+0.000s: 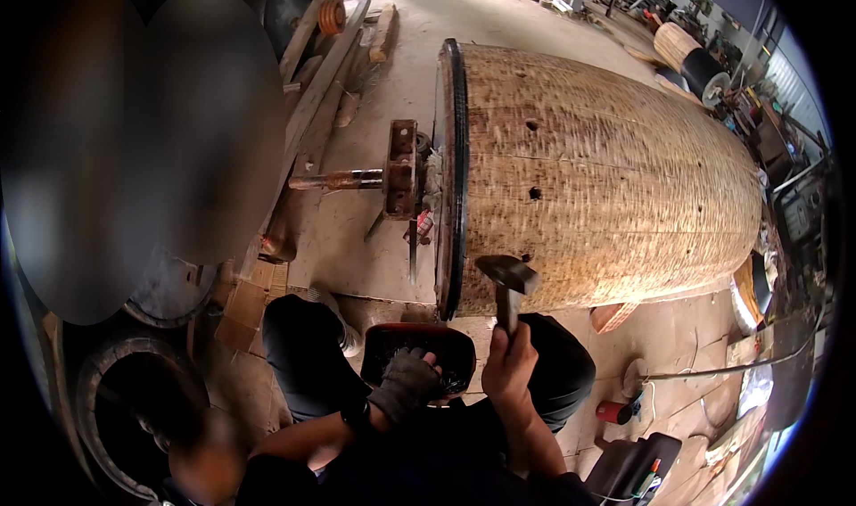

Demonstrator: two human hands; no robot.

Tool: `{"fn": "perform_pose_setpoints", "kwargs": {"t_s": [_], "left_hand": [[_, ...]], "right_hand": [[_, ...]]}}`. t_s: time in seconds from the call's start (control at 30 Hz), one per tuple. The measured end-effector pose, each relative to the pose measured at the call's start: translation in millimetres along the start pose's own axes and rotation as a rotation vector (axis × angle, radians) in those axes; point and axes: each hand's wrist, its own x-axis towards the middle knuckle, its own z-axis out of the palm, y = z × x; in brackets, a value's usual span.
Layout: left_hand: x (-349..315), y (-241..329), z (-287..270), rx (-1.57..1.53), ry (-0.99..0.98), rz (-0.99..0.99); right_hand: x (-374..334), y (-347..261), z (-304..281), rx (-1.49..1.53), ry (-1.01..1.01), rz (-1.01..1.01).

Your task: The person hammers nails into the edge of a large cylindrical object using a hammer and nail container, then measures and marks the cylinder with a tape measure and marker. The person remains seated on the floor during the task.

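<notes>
**Hammer raised at the rim of a large wooden drum**

The right hand [510, 366], low in the centre of the frame, has its grip wrapped fully around the handle of a hammer [508, 285]. The handle points up and the dark metal head sits just in front of the lower edge of the big wooden drum [606, 176]; whether the head touches the wood cannot be told.

The drum lies on its side and fills the centre and right of the frame. Its surface is rough and scored, with a few small round holes, and a dark metal band [453, 176] rings the near end. From that end a rusty shaft [343, 181] sticks out to the left through a metal bracket [401, 169].

The left hand [406, 384], in a dark glove, rests at lower centre with its fingers curled over the edge of a black tray with a red rim [379, 338]; what the tray contains is too dark to see. Both knees, in dark trousers, frame the tray.

Wooden planks [314, 78] lie on the concrete floor [357, 247] at upper left, and a red spool [613, 411] lies at lower right.
</notes>
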Motion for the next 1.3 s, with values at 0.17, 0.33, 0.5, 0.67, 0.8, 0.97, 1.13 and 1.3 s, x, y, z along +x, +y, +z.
{"fn": "perform_pose_setpoints", "kwargs": {"t_s": [0.17,0.33,0.5,0.67,0.8,0.97,1.13,1.3], "left_hand": [[1.7,-4.1,-12.1,0.086,-0.083,0.220],[-4.9,-1.4,-17.2,0.126,-0.028,0.229],[-8.4,-1.9,-28.0,-0.132,0.161,0.252],[-6.4,1.5,-37.9,-0.259,0.174,0.206],[-5.4,0.4,-46.9,-0.569,0.114,0.038],[24.9,-3.0,-98.0,-0.740,0.410,0.151],[93.9,-8.2,-146.3,-0.534,0.898,0.301],[174.8,-11.5,-204.2,-0.435,1.215,0.425]], "right_hand": [[-1.1,-16.0,-1.1,0.060,0.056,0.035],[-8.0,-25.9,-10.2,0.154,0.009,0.068],[-9.7,-14.4,-3.3,0.221,0.134,0.064],[-9.0,-25.2,-6.2,0.178,0.015,0.171],[-13.4,-5.9,1.6,0.105,0.103,0.058],[-2.6,-27.1,-10.7,0.065,-0.014,0.142],[14.1,-9.2,-1.2,0.045,-0.076,0.130],[9.1,-11.7,-0.7,0.613,-0.219,0.424]]}}
